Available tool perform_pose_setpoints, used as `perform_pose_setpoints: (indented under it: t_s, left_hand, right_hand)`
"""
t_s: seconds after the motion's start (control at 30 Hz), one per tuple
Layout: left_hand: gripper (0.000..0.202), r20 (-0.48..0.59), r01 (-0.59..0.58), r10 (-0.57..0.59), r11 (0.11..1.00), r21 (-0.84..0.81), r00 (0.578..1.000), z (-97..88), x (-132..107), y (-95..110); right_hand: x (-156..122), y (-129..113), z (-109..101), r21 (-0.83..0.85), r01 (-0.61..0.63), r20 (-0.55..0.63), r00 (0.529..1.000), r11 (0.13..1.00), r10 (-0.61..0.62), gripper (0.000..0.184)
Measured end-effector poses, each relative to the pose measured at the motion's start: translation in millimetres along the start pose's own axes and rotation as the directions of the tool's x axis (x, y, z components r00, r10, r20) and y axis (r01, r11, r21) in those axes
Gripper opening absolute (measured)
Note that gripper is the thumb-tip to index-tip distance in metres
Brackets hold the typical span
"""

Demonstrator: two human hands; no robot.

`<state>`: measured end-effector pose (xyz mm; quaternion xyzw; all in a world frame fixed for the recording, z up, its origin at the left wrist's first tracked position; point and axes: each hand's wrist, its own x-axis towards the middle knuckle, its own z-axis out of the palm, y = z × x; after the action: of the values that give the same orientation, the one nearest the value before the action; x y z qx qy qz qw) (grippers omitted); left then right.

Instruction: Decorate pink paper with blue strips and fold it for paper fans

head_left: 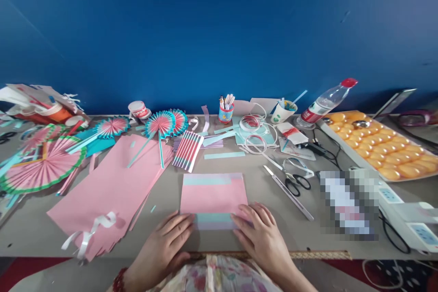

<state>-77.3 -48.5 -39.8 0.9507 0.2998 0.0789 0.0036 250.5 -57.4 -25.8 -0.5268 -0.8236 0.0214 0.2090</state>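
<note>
A pink sheet of paper [214,197] lies flat at the front of the desk, with pale blue and lilac strips along its far and near edges. My left hand [173,239] rests at its near left corner, fingers stretched out and touching the blue strip's end. Across the sheet, my right hand [262,232] lies with spread fingers over the near right corner. Neither hand grips anything. Right of the sheet are a white craft knife [288,193] and black-handled scissors [297,184]. Beyond its far edge sits a pleated striped paper piece [188,151].
Stacked pink paper [112,187] with a curled white ribbon [91,232] covers the left side, near several folded paper fans [44,162]. Behind stand a pen cup [226,113] and a tilted plastic bottle [323,105]. A power strip [410,219] and an orange cushioned pad [379,146] lie right.
</note>
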Motion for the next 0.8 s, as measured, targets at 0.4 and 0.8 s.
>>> perform_pose_setpoints:
  t_s: [0.4, 0.8]
  left_hand:
    - [0.033, -0.253, -0.084, 0.133, 0.977, 0.198, 0.958, 2.3, 4.4, -9.1]
    - [0.033, -0.35, -0.106, 0.143, 0.987, 0.123, 0.926, 2.0, 44.1, -16.0]
  right_hand:
    - [18.1, 7.9, -12.9, 0.058, 0.137, 0.076, 0.987, 0.989, -0.141, 0.019]
    - [122.1, 89.1, -4.5, 0.175, -0.004, -0.004, 1.0, 0.985, 0.004, 0.024]
